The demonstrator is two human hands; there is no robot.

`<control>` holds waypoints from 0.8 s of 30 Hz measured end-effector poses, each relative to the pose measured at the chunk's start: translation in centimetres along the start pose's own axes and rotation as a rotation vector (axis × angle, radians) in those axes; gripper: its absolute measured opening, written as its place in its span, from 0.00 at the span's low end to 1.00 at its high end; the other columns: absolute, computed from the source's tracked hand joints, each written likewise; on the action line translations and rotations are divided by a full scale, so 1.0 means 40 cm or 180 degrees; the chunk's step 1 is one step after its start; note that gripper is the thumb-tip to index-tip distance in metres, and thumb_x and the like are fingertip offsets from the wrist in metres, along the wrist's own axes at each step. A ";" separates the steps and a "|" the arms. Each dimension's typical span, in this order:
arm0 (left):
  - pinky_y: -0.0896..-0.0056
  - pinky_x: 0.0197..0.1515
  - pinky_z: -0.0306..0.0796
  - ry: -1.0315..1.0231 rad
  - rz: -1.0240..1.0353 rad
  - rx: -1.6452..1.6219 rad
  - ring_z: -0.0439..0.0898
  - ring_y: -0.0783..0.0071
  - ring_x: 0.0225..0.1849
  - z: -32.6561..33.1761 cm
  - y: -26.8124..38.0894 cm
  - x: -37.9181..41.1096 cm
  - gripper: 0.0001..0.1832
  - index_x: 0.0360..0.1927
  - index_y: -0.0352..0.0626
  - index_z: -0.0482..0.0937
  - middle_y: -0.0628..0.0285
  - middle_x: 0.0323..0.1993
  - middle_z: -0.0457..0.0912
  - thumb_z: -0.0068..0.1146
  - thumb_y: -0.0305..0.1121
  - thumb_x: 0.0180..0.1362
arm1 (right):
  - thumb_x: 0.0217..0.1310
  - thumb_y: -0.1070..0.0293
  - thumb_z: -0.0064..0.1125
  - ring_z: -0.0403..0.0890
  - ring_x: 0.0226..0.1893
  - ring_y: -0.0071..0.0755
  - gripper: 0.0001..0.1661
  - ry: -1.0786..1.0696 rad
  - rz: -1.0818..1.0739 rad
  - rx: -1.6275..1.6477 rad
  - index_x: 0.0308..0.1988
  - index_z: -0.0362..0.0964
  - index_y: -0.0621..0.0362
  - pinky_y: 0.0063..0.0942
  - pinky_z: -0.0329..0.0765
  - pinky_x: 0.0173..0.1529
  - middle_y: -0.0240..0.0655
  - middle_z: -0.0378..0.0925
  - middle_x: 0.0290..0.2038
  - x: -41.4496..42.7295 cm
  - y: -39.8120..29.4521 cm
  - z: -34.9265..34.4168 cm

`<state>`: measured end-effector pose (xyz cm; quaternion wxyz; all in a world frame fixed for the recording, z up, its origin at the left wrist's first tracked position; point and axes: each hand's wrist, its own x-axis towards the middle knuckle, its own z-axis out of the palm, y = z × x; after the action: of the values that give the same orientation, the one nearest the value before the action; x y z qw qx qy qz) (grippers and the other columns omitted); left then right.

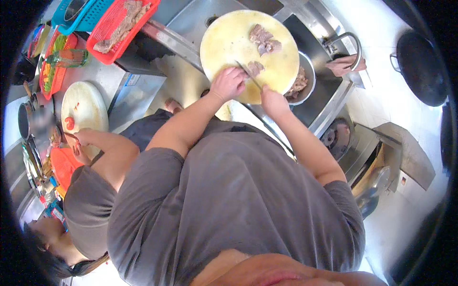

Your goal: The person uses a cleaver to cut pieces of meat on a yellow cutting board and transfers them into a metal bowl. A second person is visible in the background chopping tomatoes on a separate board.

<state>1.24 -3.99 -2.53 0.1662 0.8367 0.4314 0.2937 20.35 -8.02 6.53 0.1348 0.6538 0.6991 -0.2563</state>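
In the head view my right hand (274, 103) grips the handle of a kitchen knife (254, 79). Its blade slants up and left across a round, yellowed cutting board (223, 39). Fingers curled, my left hand (228, 84) rests on the board with its fingertips against the blade; whatever lies under them is hidden. Just right of the blade are sliced pieces of meat (256, 67). A larger pile of cut meat (264, 40) lies higher on the board. Partly beneath the board's right edge, a metal bowl (312, 77) holds more cut meat (297, 85).
The board rests over a steel sink (186, 18); a faucet (354, 43) with a cloth (345, 66) stands right. At left, a red basket (116, 53) holds long meat. A co-worker's hand (86, 137) works with a knife at a white board (84, 103). A wok (420, 68) hangs far right.
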 end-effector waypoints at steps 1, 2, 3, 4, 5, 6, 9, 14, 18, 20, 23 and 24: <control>0.61 0.54 0.73 -0.0021 -0.0015 -0.0004 0.77 0.63 0.51 -0.006 -0.002 0.010 0.16 0.42 0.48 0.81 0.63 0.46 0.80 0.61 0.35 0.47 | 0.62 0.69 0.45 0.84 0.40 0.58 0.13 0.0033 -0.0069 -0.0016 0.45 0.68 0.62 0.50 0.80 0.44 0.56 0.81 0.37 0.022 -0.006 0.008; 0.61 0.54 0.73 -0.0040 -0.0029 -0.0006 0.77 0.62 0.52 -0.009 -0.001 0.010 0.15 0.42 0.48 0.81 0.62 0.47 0.80 0.61 0.35 0.48 | 0.62 0.69 0.45 0.84 0.39 0.58 0.13 0.0069 -0.0139 -0.0031 0.44 0.68 0.62 0.51 0.80 0.44 0.56 0.81 0.36 0.072 -0.016 0.021; 0.61 0.55 0.73 -0.0092 -0.0015 0.0039 0.77 0.62 0.52 -0.009 -0.007 0.019 0.16 0.42 0.48 0.81 0.62 0.48 0.80 0.61 0.35 0.48 | 0.62 0.69 0.45 0.84 0.39 0.59 0.13 0.0176 -0.0212 -0.0042 0.44 0.68 0.62 0.51 0.80 0.43 0.56 0.81 0.36 0.122 -0.028 0.019; 0.61 0.55 0.73 -0.0151 -0.0010 0.0065 0.77 0.62 0.52 -0.003 -0.008 0.014 0.16 0.42 0.48 0.81 0.62 0.48 0.80 0.61 0.35 0.48 | 0.62 0.68 0.46 0.83 0.38 0.59 0.13 0.0246 -0.0203 0.0025 0.44 0.68 0.62 0.51 0.80 0.43 0.56 0.81 0.36 0.140 -0.042 0.015; 0.61 0.56 0.73 -0.0211 -0.0006 0.0089 0.77 0.61 0.53 0.002 -0.007 0.008 0.16 0.42 0.48 0.81 0.62 0.49 0.80 0.61 0.35 0.48 | 0.62 0.68 0.46 0.83 0.38 0.60 0.12 0.0316 -0.0194 0.0092 0.44 0.68 0.62 0.52 0.80 0.43 0.56 0.81 0.35 0.154 -0.055 0.012; 0.61 0.57 0.73 -0.0515 -0.0067 0.0133 0.77 0.61 0.53 -0.001 -0.004 -0.002 0.17 0.43 0.48 0.82 0.62 0.50 0.80 0.61 0.35 0.48 | 0.62 0.67 0.47 0.83 0.38 0.60 0.12 0.0386 -0.0200 0.0151 0.44 0.68 0.61 0.52 0.80 0.43 0.56 0.81 0.35 0.168 -0.063 0.011; 0.61 0.58 0.73 0.0012 0.0108 0.0097 0.77 0.60 0.54 0.009 -0.010 -0.001 0.17 0.44 0.49 0.82 0.62 0.51 0.79 0.61 0.35 0.48 | 0.65 0.64 0.47 0.83 0.38 0.61 0.13 0.0165 -0.0338 0.0110 0.44 0.68 0.60 0.54 0.79 0.43 0.57 0.80 0.35 0.119 0.017 0.031; 0.60 0.53 0.75 -0.0065 -0.0083 -0.0042 0.78 0.61 0.50 0.001 -0.004 -0.005 0.18 0.44 0.53 0.82 0.63 0.46 0.78 0.60 0.32 0.46 | 0.69 0.60 0.44 0.83 0.38 0.61 0.16 -0.0067 0.0181 0.0176 0.45 0.67 0.61 0.54 0.78 0.44 0.58 0.80 0.34 -0.021 0.102 0.058; 0.61 0.51 0.75 -0.0040 -0.0065 -0.0043 0.78 0.62 0.48 -0.008 0.003 -0.017 0.18 0.43 0.53 0.82 0.63 0.44 0.77 0.59 0.29 0.45 | 0.69 0.59 0.45 0.81 0.40 0.60 0.17 0.0173 -0.0079 0.0480 0.44 0.68 0.63 0.51 0.77 0.47 0.57 0.80 0.34 -0.006 0.105 0.021; 0.61 0.50 0.75 0.0070 0.0074 -0.0093 0.78 0.62 0.48 -0.002 -0.007 -0.014 0.17 0.42 0.52 0.81 0.62 0.44 0.77 0.59 0.27 0.45 | 0.68 0.60 0.46 0.81 0.38 0.60 0.17 0.0432 -0.0299 0.0552 0.45 0.69 0.63 0.51 0.77 0.46 0.56 0.80 0.34 0.000 0.080 0.003; 0.61 0.50 0.75 0.0014 0.0036 0.0061 0.78 0.62 0.48 -0.001 -0.011 -0.009 0.18 0.42 0.52 0.81 0.63 0.43 0.77 0.59 0.27 0.45 | 0.67 0.61 0.47 0.82 0.38 0.59 0.16 0.0139 -0.0369 0.0291 0.45 0.69 0.62 0.51 0.77 0.45 0.56 0.80 0.34 0.002 0.032 -0.022; 0.61 0.50 0.74 0.0015 0.0036 0.0077 0.77 0.63 0.48 0.002 -0.012 -0.009 0.18 0.42 0.51 0.81 0.63 0.43 0.78 0.59 0.28 0.45 | 0.66 0.62 0.47 0.82 0.38 0.58 0.15 0.0175 -0.0356 0.0248 0.46 0.69 0.62 0.50 0.78 0.45 0.55 0.81 0.34 -0.003 0.019 -0.026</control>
<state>0.82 -4.03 -2.98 0.1534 0.8403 0.4306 0.2914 21.28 -7.56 7.33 0.0755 0.6253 0.7274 -0.2724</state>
